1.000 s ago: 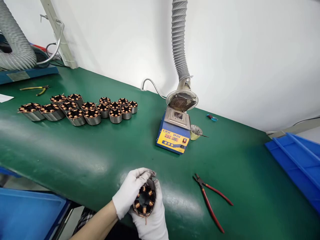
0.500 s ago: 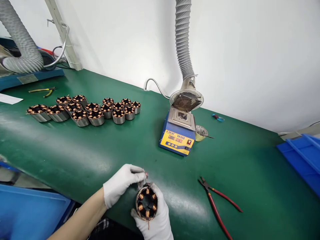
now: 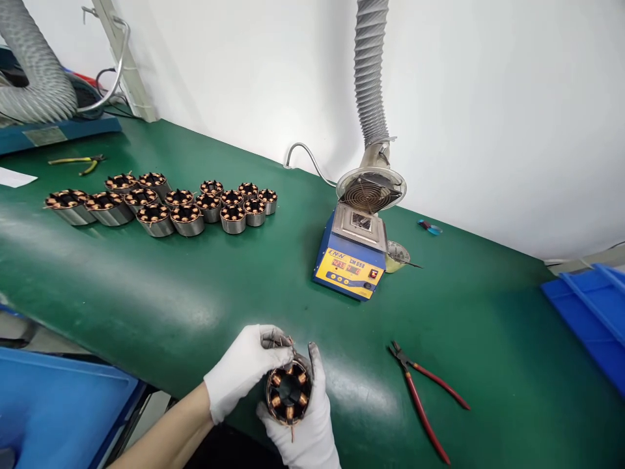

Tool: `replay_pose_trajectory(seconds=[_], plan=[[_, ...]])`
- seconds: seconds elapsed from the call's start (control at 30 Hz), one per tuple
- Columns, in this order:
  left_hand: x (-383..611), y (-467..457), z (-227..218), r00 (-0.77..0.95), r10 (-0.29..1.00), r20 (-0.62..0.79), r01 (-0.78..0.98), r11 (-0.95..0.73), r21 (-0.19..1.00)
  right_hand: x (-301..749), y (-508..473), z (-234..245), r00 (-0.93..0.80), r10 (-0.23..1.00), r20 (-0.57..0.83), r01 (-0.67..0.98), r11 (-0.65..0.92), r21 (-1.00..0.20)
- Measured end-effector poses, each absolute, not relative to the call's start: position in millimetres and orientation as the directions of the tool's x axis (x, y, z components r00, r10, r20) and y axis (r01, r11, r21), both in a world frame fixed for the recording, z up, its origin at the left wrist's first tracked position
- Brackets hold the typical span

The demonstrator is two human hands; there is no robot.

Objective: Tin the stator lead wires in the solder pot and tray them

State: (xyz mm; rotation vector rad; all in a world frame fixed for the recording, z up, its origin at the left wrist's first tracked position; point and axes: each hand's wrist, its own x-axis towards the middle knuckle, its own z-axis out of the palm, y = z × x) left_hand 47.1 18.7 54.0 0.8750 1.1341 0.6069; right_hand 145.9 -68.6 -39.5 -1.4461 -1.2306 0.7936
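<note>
Copper-wound stator [image 3: 290, 413] is sitting near the bench's near edge, held between two white-gloved hands with its ringed opening facing up. The right hand [image 3: 312, 426] is cupping it from the right and near sides, its fingers wrapping the outer wall. The left hand [image 3: 244, 368] is touching the far rim, its fingers curling toward the thumb; whether they are pinching a wire there, I cannot tell. A blue bin [image 3: 58, 407] is standing at near left, and red-handled pliers [image 3: 414, 389] are lying open on the green bench [image 3: 219, 286], to the right of the hands. Farther off, a blue unit [image 3: 349, 260] with a yellow panel is standing beneath a round hood [image 3: 372, 189], a small cup [image 3: 399, 255] just to its right. At far left, more stators [image 3: 187, 225] are standing clustered, yellow-handled pliers [image 3: 81, 161] lying beyond them.
</note>
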Motion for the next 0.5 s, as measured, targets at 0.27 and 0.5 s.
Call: replay_pose_trajectory(seconds=[0.27, 0.5], plan=[[42, 11, 42, 0.246, 0.868, -0.432, 0.101, 0.420, 0.902, 148, -72, -27, 0.283, 0.958, -0.043, 0.199, -0.103, -0.975], [2, -6, 14, 0.078, 0.953, -0.293, 0.277, 0.262, 0.925, 171, -72, -14, 0.218, 0.941, -0.259, -0.040, -0.256, -0.966]])
